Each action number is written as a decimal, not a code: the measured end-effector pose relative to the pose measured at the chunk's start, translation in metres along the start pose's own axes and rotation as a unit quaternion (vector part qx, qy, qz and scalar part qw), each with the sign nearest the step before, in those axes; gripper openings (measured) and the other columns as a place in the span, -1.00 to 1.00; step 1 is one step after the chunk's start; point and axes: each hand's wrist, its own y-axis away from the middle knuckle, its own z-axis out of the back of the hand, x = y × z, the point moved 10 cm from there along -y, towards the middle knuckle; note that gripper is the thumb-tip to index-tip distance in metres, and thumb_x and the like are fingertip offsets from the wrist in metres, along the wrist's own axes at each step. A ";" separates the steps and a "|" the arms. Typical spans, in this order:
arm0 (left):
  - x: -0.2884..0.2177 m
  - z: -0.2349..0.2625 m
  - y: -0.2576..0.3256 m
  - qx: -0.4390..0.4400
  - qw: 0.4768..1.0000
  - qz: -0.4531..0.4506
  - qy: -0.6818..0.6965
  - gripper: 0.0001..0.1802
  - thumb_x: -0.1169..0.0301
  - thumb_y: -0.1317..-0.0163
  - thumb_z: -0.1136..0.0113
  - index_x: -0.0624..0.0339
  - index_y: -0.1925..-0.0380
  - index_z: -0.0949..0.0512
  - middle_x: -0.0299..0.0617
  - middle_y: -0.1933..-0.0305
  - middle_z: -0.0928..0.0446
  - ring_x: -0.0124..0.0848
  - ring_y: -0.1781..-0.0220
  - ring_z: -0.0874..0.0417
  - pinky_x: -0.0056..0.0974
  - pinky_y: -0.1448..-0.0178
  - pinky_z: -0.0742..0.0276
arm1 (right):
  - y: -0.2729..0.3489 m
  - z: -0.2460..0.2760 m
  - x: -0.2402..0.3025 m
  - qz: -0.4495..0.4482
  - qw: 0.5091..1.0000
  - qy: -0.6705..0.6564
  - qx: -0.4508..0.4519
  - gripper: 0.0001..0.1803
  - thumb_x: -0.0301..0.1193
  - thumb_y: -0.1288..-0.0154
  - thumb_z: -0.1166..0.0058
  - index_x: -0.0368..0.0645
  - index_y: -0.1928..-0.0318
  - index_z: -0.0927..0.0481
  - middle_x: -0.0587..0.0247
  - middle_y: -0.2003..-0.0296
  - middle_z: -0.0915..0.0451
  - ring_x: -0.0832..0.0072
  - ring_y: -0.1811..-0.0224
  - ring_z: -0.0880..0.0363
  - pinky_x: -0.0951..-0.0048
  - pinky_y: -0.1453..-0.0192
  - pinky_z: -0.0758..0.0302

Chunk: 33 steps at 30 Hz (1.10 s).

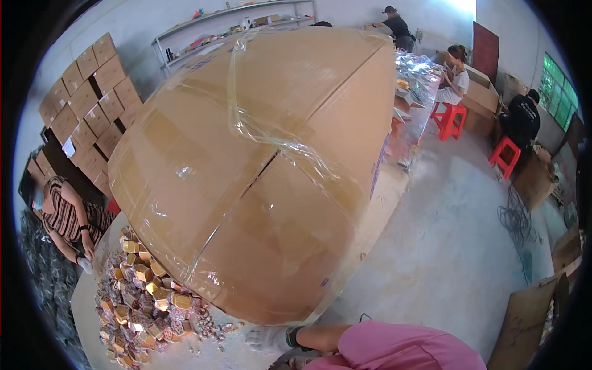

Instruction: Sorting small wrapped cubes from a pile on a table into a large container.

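Observation:
My left hand [266, 339], in a white glove with a dark band at the wrist, is low in the head view, fingers stretched leftward. It lies just below the near edge of a huge taped cardboard box [290, 228], holding nothing that I can see. Left of it, small gold bits [213, 324] are scattered on the pale table [216, 354]. Beyond them spreads a heap of gold faceted pieces [148, 290], some seemingly in clear wrapping. My right hand is not in view. The box fills the middle and hides much behind it.
A co-worker in a striped top [77, 213] is at the heap's left side, beside dark bagged goods [43, 290]. Stacked cartons [92, 105] line the left wall. Several people work behind, near red stools [449, 121]. Cable [515, 219] and open cartons [524, 327] lie at right.

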 end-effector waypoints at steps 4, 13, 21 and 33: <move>0.012 0.012 0.006 0.005 1.000 0.004 0.007 -0.50 0.21 -0.26 -0.13 0.22 -0.15 -0.44 -0.01 -0.07 -0.54 -0.25 0.02 -0.61 -0.20 0.03 -0.51 | 0.000 0.004 -0.002 -0.009 1.000 0.002 -0.018 -0.66 -0.23 -0.06 -0.01 -0.17 0.19 -0.51 0.11 0.01 -0.45 0.25 -0.16 -0.34 0.18 -0.23 -0.28; 0.075 0.092 0.035 -0.005 0.998 0.032 0.049 -0.52 0.22 -0.27 -0.12 0.22 -0.14 -0.45 -0.02 -0.05 -0.55 -0.26 0.04 -0.62 -0.21 0.05 -0.52 | -0.006 -0.020 -0.016 -0.121 0.972 0.010 0.200 -0.55 -0.12 -0.21 0.04 -0.14 0.01 -0.54 0.14 -0.24 -0.33 0.22 -0.34 -0.20 0.15 -0.37 -0.16; 0.151 0.179 0.096 0.008 0.992 0.042 0.118 -0.53 0.23 -0.27 -0.11 0.23 -0.13 -0.46 -0.02 -0.03 -0.57 -0.27 0.06 -0.62 -0.22 0.07 -0.52 | -0.007 -0.017 -0.033 -0.199 0.961 0.053 0.187 -0.44 -0.20 -0.22 0.09 -0.19 -0.20 -0.36 0.09 -0.27 -0.30 0.19 -0.34 -0.23 0.13 -0.40 -0.16; 0.227 0.158 0.050 0.034 0.996 -0.013 0.077 -0.65 0.31 -0.27 -0.12 0.29 0.01 -0.52 -0.02 0.09 -0.61 -0.26 0.06 -0.61 -0.25 -0.01 -0.50 | -0.018 0.002 -0.027 -0.203 0.963 0.102 0.142 -0.55 -0.23 -0.17 0.02 -0.14 -0.06 -0.45 0.13 -0.09 -0.40 0.21 -0.24 -0.28 0.17 -0.34 -0.16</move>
